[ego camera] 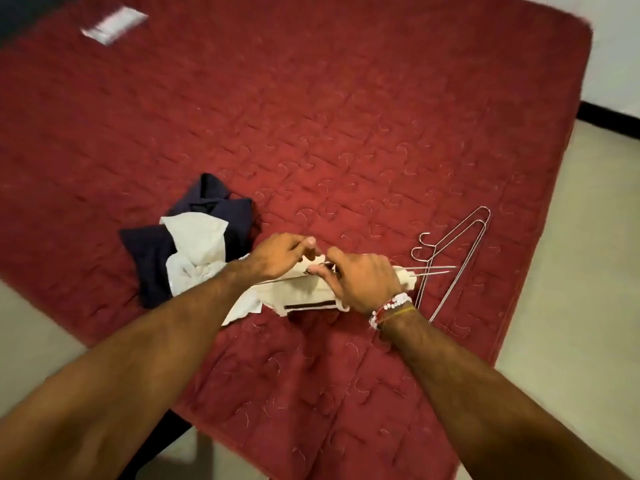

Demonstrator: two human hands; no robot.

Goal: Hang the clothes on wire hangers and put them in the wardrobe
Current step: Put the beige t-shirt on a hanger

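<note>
A cream garment point(301, 297) lies on the red mattress point(346, 116) near its front edge, with a wire hanger point(433, 270) threaded through it; the wire pokes out on the right. My left hand point(280, 254) pinches the cloth at the top. My right hand point(363, 282) grips the garment and the hanger wire together. Two more wire hangers point(464, 244) lie just right of my hands. To the left sits a heap with a dark navy garment point(152, 254) and a white garment point(197, 244) on it.
A white paper or packet point(114, 24) lies at the far left corner of the mattress. Pale floor point(571, 306) shows to the right and front left. A dark skirting strip point(609, 121) runs along the far right wall.
</note>
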